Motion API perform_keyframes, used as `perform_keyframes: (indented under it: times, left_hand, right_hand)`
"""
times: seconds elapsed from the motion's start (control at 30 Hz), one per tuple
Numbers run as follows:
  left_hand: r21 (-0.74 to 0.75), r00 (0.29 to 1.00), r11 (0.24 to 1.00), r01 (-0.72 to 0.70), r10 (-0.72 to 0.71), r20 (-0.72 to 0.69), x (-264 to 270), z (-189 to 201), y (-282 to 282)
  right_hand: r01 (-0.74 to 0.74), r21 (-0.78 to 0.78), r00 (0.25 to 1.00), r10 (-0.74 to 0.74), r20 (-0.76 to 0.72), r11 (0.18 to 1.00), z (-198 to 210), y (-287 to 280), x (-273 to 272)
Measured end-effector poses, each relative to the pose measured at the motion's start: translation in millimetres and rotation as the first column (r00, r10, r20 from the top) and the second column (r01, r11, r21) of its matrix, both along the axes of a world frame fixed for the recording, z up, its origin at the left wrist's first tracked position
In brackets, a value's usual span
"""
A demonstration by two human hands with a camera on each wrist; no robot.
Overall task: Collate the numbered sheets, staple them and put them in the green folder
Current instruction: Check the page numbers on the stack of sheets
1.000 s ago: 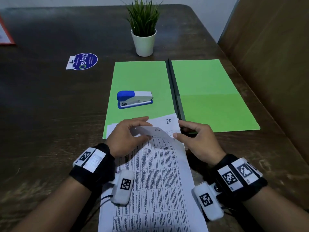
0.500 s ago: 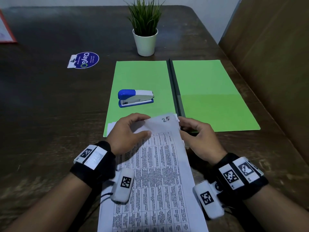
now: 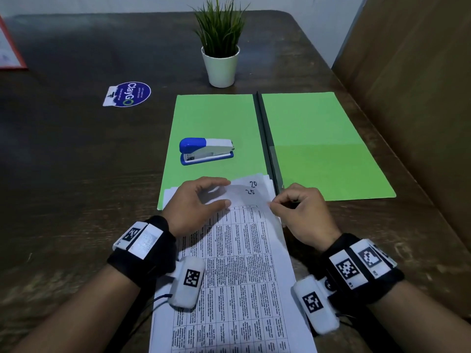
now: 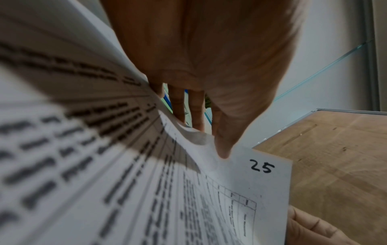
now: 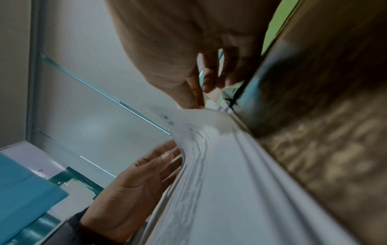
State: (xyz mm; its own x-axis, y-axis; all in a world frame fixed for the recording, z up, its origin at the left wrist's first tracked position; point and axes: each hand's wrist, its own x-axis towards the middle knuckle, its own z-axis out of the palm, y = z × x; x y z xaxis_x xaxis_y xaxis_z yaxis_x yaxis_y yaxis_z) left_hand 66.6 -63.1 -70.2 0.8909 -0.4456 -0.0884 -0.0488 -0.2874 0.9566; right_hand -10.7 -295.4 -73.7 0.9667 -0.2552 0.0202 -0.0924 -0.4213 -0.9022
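Observation:
A stack of printed sheets [image 3: 242,263] lies on the table in front of me, its far end overlapping the open green folder [image 3: 216,118]. The top sheet, marked 25 [image 3: 251,197], is bowed up, and a sheet marked 20 [image 3: 254,180] peeks out beyond it. My left hand [image 3: 224,193] holds the top sheet's far edge, thumb on top [image 4: 223,154] and fingers behind. My right hand [image 3: 275,203] pinches the same sheet's right edge between thumb and forefinger [image 5: 194,99]. A blue and white stapler [image 3: 206,151] rests on the folder's left leaf.
A potted plant [image 3: 220,47] stands beyond the folder. A blue round sticker [image 3: 128,94] lies on the dark table [image 3: 76,174] to the left, and a red-edged card [image 3: 10,52] at the far left. A brown wooden panel [image 3: 420,98] borders the right side.
Sheet 25, which covered sheet 20 half a second ago, has slid back toward me so the 20 shows again. My right fingers have curled in onto its edge.

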Motion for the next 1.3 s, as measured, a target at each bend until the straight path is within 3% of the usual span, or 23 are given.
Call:
perform_keyframes:
  times: [0.17,0.3,0.47,1.3]
  left_hand:
    - [-0.029,1.0,1.0,-0.003,0.002,-0.021,1,-1,1]
    - [-0.019,0.999,1.0,0.019,-0.02,-0.037,2,-1,2]
    - [0.01,1.0,1.0,0.025,-0.024,-0.015,2,0,2]
    - [-0.012,0.999,0.999,0.037,-0.037,-0.001,3,-2,3]
  right_hand:
    - [-0.024,-0.06,0.999,0.022,-0.03,0.998,-3,0,1]
    - [-0.055,0.1,0.997,0.06,-0.05,0.993,-5,1,1]
    - [-0.048,0.174,0.998,0.055,-0.031,0.984,5,4,-2]
    - [-0.041,0.165,0.997,0.051,-0.052,0.985,3,2,-1]
